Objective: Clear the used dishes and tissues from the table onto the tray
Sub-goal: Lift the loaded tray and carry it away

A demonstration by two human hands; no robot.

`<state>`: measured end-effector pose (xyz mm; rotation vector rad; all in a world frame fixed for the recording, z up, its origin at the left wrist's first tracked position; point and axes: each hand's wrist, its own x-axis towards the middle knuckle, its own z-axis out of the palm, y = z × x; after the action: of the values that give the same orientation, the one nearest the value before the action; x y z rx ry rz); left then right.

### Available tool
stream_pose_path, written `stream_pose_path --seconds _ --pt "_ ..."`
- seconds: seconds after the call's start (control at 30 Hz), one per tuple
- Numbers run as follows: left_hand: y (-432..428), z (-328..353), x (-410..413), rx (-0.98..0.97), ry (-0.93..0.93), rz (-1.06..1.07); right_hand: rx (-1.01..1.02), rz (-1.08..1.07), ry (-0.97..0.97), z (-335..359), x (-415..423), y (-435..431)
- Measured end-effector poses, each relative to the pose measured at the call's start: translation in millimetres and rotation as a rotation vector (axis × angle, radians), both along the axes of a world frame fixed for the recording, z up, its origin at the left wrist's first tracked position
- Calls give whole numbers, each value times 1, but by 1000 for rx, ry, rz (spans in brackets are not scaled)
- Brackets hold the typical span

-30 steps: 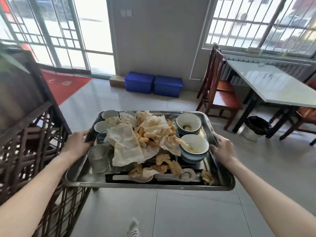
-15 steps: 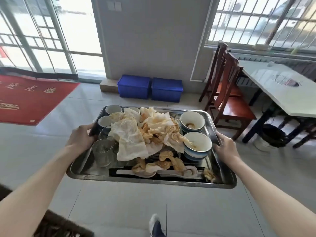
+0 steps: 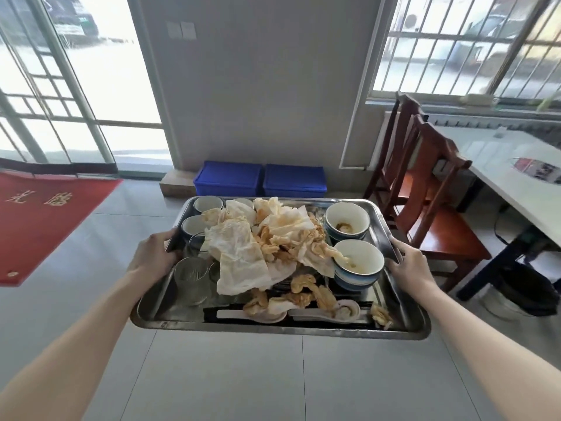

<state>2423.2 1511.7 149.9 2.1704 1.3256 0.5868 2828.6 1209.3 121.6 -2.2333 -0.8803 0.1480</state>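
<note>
A steel tray (image 3: 406, 328) is held in the air over the tiled floor. My left hand (image 3: 153, 256) grips its left rim and my right hand (image 3: 409, 264) grips its right rim. A heap of stained, crumpled tissues (image 3: 243, 253) fills the tray's middle. Two blue-striped bowls (image 3: 358, 264) sit at the right, one behind the other. Small white cups (image 3: 208, 204) stand at the back left, a ribbed glass (image 3: 191, 281) at the front left. White spoons (image 3: 321, 312) and black chopsticks lie along the front edge.
Two blue crates (image 3: 261, 179) stand against the wall ahead. Wooden chairs (image 3: 431, 208) and a white table (image 3: 516, 177) are at the right, with a black-lined bin (image 3: 522, 293) under the table. A red mat (image 3: 39, 214) lies at the left by the glass doors.
I have moved forward with the tray held the same way. The wooden lattice furniture at the left has dropped out of view, and the crates and wall are nearer.
</note>
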Motion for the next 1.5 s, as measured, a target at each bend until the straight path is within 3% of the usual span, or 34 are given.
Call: stream_pose_path --seconds 0.67,1.07,1.5 --pt "414 -32 311 -12 -73 -168 -7 -182 12 -30 255 357" --pt "601 -58 508 -59 9 -189 -46 -171 43 -49 460 545" --pt "772 -67 697 -78 -25 -54 -53 -106 93 -40 669 741"
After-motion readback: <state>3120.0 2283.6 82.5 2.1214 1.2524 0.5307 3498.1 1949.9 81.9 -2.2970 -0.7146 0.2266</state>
